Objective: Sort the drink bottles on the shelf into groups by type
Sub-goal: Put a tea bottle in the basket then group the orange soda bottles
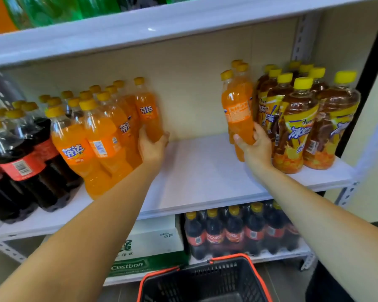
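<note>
Gripped near its base by the left hand (152, 147): one orange soda bottle (150, 114), tilted, at the right end of the orange soda row (100, 136) on the shelf (205, 171). Gripped round its lower body by the right hand (252, 144): a second orange bottle (238, 114), just beside the iced tea bottles (303, 123). Far left, cola bottles (20, 162). Below, a cola pack (238, 232) and a red-rimmed basket (205, 280).

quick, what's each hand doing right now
left hand: holding an orange soda bottle
right hand: holding another orange soda bottle
</note>
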Tool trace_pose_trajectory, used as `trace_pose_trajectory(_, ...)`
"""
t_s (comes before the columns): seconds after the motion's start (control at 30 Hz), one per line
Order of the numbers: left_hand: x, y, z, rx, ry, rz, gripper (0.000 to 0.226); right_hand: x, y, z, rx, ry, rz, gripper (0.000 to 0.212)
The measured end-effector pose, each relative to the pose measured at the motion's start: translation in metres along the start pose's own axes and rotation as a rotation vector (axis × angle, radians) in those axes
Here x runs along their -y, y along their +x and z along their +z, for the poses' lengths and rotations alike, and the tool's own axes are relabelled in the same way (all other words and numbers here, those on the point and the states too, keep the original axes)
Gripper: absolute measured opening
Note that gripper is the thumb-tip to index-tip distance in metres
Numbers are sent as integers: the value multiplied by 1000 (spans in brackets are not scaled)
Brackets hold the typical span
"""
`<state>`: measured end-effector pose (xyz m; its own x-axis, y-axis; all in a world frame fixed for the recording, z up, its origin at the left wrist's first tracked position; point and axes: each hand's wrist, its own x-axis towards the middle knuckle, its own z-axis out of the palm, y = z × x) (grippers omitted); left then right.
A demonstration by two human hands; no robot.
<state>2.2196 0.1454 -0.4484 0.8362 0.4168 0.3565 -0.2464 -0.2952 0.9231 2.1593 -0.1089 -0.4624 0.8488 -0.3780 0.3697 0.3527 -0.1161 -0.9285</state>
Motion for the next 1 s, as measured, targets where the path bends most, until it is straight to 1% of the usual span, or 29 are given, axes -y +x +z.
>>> trace_pose_trajectory(0.1, 16, 14, 6, 16, 32, 50, 84, -7, 8, -1, -12, -11, -30, 50)
trace_pose_trajectory(0.2, 29, 25, 10, 13, 90, 90, 96, -13, 15, -2, -20, -42, -13, 57)
trace_pose_trajectory(0.33, 37, 38, 14, 22, 164, 104, 103, -19, 20, -4, -7, -97, 10, 60)
trace_pose_trajectory(0.4, 36, 42, 17, 22, 154, 107, 101, -20, 21, -4, 5, -136, 17, 60)
trace_pose_trajectory(0.47, 35, 46, 21, 27, 127, 105, 92, -20, 22, -5, 0, -193, 22, 65)
trace_pose_trajectory(0.6, 35, 48, 26, 100, 147, 61, 64, -22, 20, -8, 35, -364, 54, 96)
trace_pose_trajectory(0.67, 35, 45, 26, 139, 133, 69, 59, -21, 16, -10, 37, -405, 38, 101)
trace_pose_trajectory(0.87, 28, 21, 18, 303, 25, 30, 64, -12, -4, -16, 36, -479, -12, 93)
trace_pose_trajectory(1.0, 17, -4, 7, 403, -6, 66, 63, -3, -28, -20, -1, -454, -31, 78)
